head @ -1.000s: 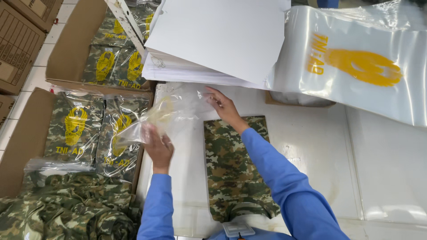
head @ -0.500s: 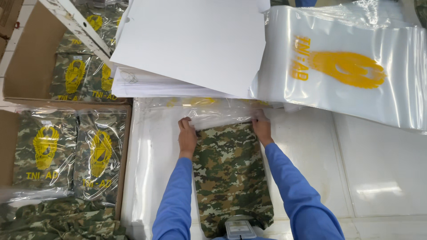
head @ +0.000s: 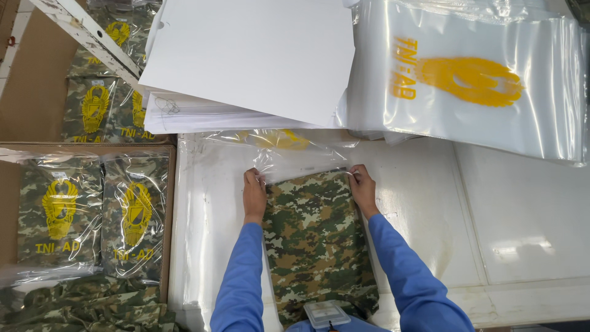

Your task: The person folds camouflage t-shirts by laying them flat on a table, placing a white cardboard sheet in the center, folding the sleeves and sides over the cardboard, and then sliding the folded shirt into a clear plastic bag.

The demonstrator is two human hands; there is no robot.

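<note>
A folded camouflage garment [head: 313, 240] lies on the white table [head: 522, 221] in front of me. A clear plastic bag with a yellow emblem [head: 289, 150] lies just beyond its far end, its mouth at the garment's top edge. My left hand [head: 254, 195] pinches the bag's edge at the garment's top left corner. My right hand [head: 362, 187] pinches the bag's edge at the top right corner. Both arms wear blue sleeves.
A stack of white card sheets [head: 258, 55] overhangs the far side of the table. A pile of clear printed bags [head: 479, 80] lies at the far right. Cardboard boxes [head: 171, 203] at the left hold bagged camouflage garments [head: 92, 215]. Loose camouflage cloth [head: 86, 307] fills the lower left.
A second ago my hands held the clear bag up off the table. They then came down to the garment's top corners, and now hold the bag's mouth there.
</note>
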